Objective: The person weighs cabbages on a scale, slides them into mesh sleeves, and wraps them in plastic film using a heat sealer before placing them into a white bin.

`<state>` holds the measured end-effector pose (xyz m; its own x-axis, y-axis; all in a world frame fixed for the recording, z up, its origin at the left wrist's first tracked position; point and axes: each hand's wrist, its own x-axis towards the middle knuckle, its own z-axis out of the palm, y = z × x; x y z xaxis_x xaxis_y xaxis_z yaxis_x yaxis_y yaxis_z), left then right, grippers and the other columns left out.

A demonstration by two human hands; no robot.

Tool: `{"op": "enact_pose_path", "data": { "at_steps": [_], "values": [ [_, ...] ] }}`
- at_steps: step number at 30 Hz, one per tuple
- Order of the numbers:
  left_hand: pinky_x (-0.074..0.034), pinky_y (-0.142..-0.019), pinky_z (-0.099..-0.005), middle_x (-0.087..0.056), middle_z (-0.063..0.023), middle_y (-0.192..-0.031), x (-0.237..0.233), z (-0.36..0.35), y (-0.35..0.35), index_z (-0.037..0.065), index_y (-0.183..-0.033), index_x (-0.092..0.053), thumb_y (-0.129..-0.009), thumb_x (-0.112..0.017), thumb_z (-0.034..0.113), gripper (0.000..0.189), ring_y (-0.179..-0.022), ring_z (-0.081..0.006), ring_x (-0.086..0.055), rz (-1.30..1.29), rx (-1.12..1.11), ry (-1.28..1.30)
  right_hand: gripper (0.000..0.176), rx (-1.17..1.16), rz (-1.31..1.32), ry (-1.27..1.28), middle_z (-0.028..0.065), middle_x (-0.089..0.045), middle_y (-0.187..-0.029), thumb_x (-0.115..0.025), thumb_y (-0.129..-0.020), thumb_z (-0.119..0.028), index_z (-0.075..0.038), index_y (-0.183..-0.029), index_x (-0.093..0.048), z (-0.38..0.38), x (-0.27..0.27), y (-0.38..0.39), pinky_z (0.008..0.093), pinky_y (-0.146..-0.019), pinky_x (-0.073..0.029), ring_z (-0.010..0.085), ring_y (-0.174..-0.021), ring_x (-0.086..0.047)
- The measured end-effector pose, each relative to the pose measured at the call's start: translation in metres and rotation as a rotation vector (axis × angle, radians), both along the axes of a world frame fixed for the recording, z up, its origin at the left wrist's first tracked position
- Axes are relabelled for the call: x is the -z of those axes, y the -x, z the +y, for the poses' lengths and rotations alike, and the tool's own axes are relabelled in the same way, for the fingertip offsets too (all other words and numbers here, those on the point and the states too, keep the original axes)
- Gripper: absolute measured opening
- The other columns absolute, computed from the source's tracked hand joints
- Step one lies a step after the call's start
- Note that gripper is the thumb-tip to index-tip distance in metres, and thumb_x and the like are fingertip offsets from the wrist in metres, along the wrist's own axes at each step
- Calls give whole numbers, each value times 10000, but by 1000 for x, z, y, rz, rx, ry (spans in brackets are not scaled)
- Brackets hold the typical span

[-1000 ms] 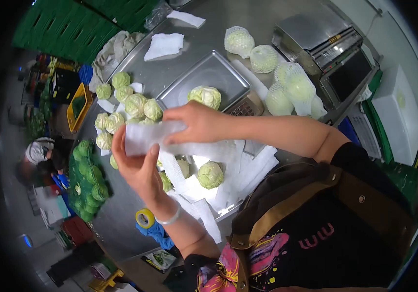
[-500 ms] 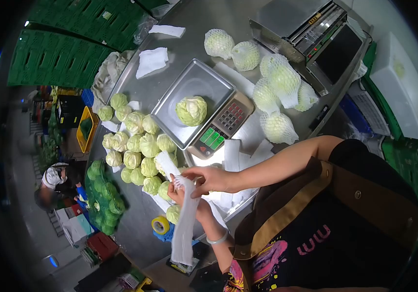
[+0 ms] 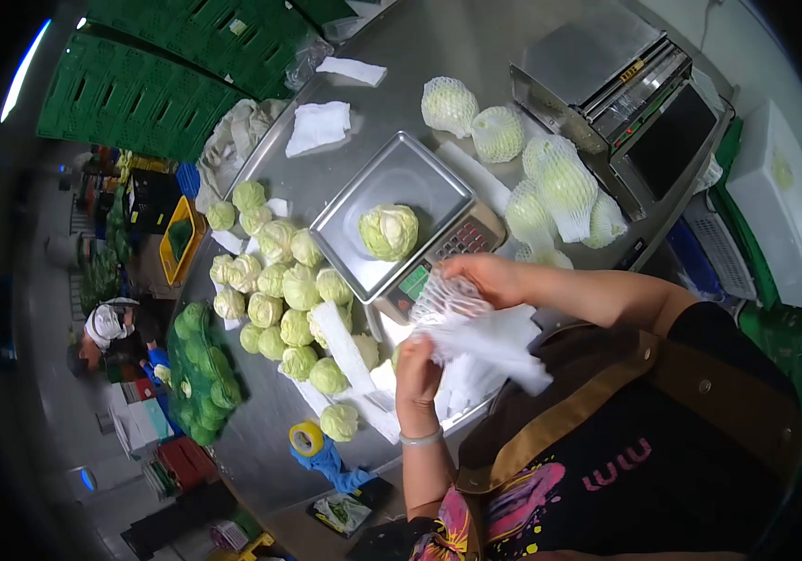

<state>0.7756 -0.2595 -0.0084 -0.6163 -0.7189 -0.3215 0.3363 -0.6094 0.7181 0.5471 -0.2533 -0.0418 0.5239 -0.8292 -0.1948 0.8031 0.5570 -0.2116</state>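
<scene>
My right hand [image 3: 490, 278] and my left hand [image 3: 417, 372], a bracelet at its wrist, grip a white foam net sleeve [image 3: 451, 307] from opposite sides. Its mesh is spread wide between them, and the flat tail hangs toward my body. Just beyond my hands, a pale green cabbage [image 3: 389, 233] rests on the steel pan of a digital scale [image 3: 417, 161]. The sleeve and my right hand cover part of the scale's display and keypad. More white net sleeves [image 3: 471, 379] lie on the table beneath my hands.
Several loose cabbages [image 3: 300, 287] sit left of the scale. Netted cabbages [image 3: 562, 182] stand to the right, near a wrapping machine [image 3: 607, 103]. Yellow tape [image 3: 306, 438] and a blue glove [image 3: 334, 465] lie at the table edge. A green net bag [image 3: 203, 374] holds cabbages; another person [image 3: 113, 327] is beyond.
The narrow folded sleeve is now stretched open between my hands, which have moved right, in front of the scale. Another white strip now lies on the loose cabbages. The view has shifted slightly.
</scene>
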Motion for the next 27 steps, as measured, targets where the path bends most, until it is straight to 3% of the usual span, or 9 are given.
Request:
{"op": "enact_pose_path", "data": {
  "at_steps": [5, 8, 9, 14, 17, 20, 21, 23, 27],
  "values": [
    [-452, -983, -458, -562, -131, -1260, 8, -48, 13, 31, -1306, -480, -974, -520, 269, 411, -1144, -282, -555, 314, -356, -104, 193, -149, 1073, 190, -4, -592, -739, -700, -784, -105, -47, -951, -622, -5, 7, 9, 289, -499, -410, 86, -620, -529],
    [-526, -852, -415, -580, -139, -1180, 40, -85, 21, 35, -1285, -486, -962, -499, 173, 351, -1034, -261, -602, -461, -414, 279, 281, 450, 1575, 369, 174, -654, -826, -706, -797, -211, 2, -948, -600, -58, 14, 19, 410, -637, -483, 328, -740, -643],
    [-556, -722, -340, -590, -132, -1153, 65, -99, 21, 32, -1251, -496, -966, -464, 169, 318, -987, -231, -621, -525, -576, 333, 320, 475, 1638, 366, 198, -653, -852, -687, -811, -264, 10, -951, -599, -76, 15, 21, 434, -673, -482, 361, -781, -639],
    [-494, -926, -436, -522, -159, -1300, 88, -154, 42, 18, -1342, -430, -977, -404, 342, 490, -1132, -317, -559, -466, -530, -122, 530, 269, 1957, 293, 261, -650, -939, -571, -860, -478, 43, -949, -606, -159, 24, 18, 493, -769, -480, 422, -898, -632],
    [-456, -991, -461, -462, -169, -1381, 94, -169, 50, 20, -1396, -375, -981, -361, 431, 585, -1211, -340, -510, -450, -489, -76, 589, 47, 1790, 315, 275, -649, -934, -543, -861, -515, 61, -956, -620, -181, 49, 16, 471, -775, -487, 409, -916, -636],
    [-390, -1064, -446, -407, -155, -1440, 84, -157, 53, 44, -1444, -318, -971, -365, 475, 642, -1277, -338, -449, 87, -495, -198, 559, 373, 1653, 400, 268, -649, -852, -590, -850, -483, 69, -919, -643, -149, 5, 2, 455, -759, -494, 414, -844, -637],
    [-296, -1128, -443, -348, -136, -1487, 134, -164, 23, 72, -1473, -285, -946, -366, 529, 702, -1349, -323, -359, 436, -149, -53, 551, 450, 1606, 442, 263, -646, -825, -598, -848, -475, 69, -915, -644, -131, -15, -5, 450, -751, -495, 409, -816, -637],
    [-256, -1144, -440, -320, -126, -1505, 113, -130, 24, 87, -1482, -276, -936, -348, 562, 727, -1376, -308, -313, 581, -79, -237, 487, 451, 1487, 480, 235, -645, -780, -623, -844, -429, 54, -901, -651, -110, -28, -2, 424, -720, -497, 368, -751, -635],
    [-308, -1115, -454, -407, -146, -1448, 64, -66, 49, 52, -1440, -355, -952, -317, 508, 669, -1315, -310, -407, 349, -120, -407, 276, 167, 956, 57, 118, -638, -709, -677, -830, -283, -12, -883, -670, -79, -27, 37, 320, -640, -478, 203, -644, -602]
  ]
}}
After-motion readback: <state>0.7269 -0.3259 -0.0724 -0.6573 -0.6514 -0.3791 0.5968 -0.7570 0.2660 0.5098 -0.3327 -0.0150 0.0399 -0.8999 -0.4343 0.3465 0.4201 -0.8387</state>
